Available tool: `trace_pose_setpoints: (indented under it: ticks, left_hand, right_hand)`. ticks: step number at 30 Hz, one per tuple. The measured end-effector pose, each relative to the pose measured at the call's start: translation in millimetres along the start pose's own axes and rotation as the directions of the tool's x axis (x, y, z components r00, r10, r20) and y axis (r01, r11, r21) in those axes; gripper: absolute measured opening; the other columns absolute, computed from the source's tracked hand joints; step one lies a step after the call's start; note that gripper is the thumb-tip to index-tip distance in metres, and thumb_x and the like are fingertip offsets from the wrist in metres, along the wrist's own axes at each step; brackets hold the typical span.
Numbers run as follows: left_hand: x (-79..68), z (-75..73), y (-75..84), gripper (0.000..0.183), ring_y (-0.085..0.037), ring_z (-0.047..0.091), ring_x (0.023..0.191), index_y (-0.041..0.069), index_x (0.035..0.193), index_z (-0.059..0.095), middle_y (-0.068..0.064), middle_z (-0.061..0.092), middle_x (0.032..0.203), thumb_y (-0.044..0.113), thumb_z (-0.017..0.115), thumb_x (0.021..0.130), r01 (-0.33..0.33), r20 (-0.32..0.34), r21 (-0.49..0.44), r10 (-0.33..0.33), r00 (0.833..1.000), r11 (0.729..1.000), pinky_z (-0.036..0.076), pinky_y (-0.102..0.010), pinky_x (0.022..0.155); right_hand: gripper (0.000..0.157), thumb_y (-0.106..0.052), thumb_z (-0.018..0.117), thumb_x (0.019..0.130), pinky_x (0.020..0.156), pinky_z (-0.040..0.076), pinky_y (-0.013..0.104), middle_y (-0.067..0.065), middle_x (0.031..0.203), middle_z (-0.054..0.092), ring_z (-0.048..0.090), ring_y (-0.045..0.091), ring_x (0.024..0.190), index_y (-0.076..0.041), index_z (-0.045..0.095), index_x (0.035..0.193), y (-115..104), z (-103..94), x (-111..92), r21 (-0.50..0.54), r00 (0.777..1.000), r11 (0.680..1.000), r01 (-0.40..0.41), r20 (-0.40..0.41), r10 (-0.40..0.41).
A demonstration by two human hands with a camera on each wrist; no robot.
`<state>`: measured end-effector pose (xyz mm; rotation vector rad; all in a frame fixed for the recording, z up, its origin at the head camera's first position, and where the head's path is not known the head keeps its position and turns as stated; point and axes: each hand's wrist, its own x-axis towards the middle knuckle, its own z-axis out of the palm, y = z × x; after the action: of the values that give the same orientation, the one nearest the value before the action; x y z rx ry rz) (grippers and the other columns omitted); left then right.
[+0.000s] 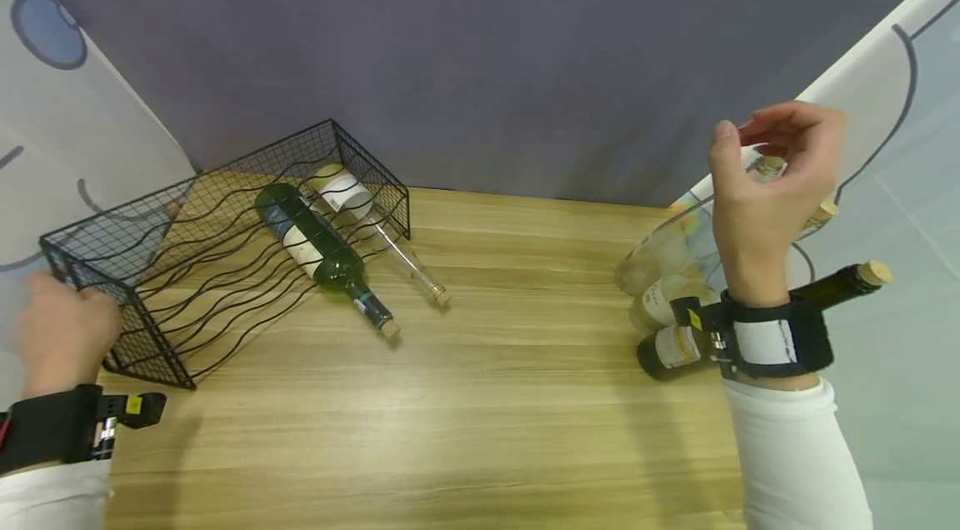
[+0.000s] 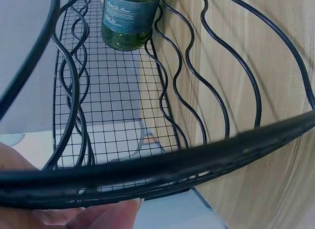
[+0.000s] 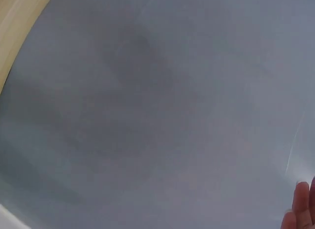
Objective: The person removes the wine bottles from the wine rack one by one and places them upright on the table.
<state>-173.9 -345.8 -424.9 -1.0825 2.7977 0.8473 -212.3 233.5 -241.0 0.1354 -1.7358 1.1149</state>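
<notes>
A black wire wine rack [image 1: 157, 334] stands on the wooden table, and my left hand [image 1: 67, 330] grips its near left end. In the left wrist view, fingers [image 2: 115, 216] curl around the rack's edge bar. Inside the rack lie a green wine bottle [image 1: 341, 267] and a clear corked bottle [image 1: 348, 192], necks pointing toward me. My right hand [image 1: 780, 188] is raised at the right, its fingers loosely bent with nothing seen between them. Beneath and behind it are a clear bottle [image 1: 652, 259], a labelled pale bottle [image 1: 656, 302] and a dark bottle [image 1: 667, 351], partly hidden by hand and wrist.
The wooden table [image 1: 487, 397] spans between rack and right-hand bottles. A grey panel [image 1: 487, 55] rises behind it. Pale patterned surfaces [image 1: 900, 413] border the table at both sides. The dark bottle's cork [image 1: 873, 272] shows beyond my right wrist.
</notes>
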Motion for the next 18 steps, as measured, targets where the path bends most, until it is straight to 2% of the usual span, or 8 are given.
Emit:
trace_pose_setpoints:
  ticks: [3,6,11,18]
  left_hand:
    - [0.7,-0.9,-0.9,0.061,-0.066,0.037,0.109,-0.017,0.149,0.001,-0.053,0.03,0.133,0.015,0.014,0.098,0.007,0.011,-0.011,-0.007,1.0,1.0,0.035,-0.07,0.085]
    - [-0.3,-1.1,-1.3,0.062,-0.067,0.035,0.115,-0.016,0.149,-0.001,-0.053,0.027,0.136,0.015,0.014,0.098,0.018,0.026,-0.023,-0.017,1.0,1.0,0.036,-0.07,0.086]
    - [-4.0,-2.1,0.1,0.061,-0.066,0.035,0.11,-0.015,0.15,-0.003,-0.053,0.024,0.137,0.015,0.013,0.099,0.019,0.044,-0.029,-0.017,0.999,0.999,0.036,-0.069,0.082]
    - [1.0,-2.3,-1.3,0.062,-0.067,0.033,0.114,-0.014,0.15,-0.004,-0.053,0.024,0.138,0.015,0.013,0.098,0.022,0.046,-0.033,-0.021,0.999,0.999,0.036,-0.07,0.083]
  right_hand:
    - [0.02,-0.022,0.068,0.075,0.081,0.04,0.021,-0.015,0.087,0.056,0.057,0.004,0.082,-0.016,0.06,0.093,-2,8.0,-3,0.0,0.996,1.0,0.007,0.084,-0.007]
    - [0.022,-0.023,0.069,0.075,0.082,0.04,0.021,-0.016,0.089,0.055,0.057,0.004,0.082,-0.019,0.058,0.095,-2,15.2,-6,-0.008,0.988,1.0,0.006,0.155,-0.004]
    - [0.028,-0.029,0.07,0.073,0.081,0.039,0.021,-0.018,0.089,0.054,0.056,0.003,0.082,-0.022,0.057,0.098,1,27.4,-12,-0.035,0.975,0.999,0.036,0.222,-0.028]
    - [0.037,-0.03,0.071,0.078,0.081,0.038,0.021,-0.02,0.094,0.052,0.056,0.004,0.086,-0.01,0.059,0.107,-4,45.1,-20,-0.05,0.939,0.995,0.081,0.34,-0.059]
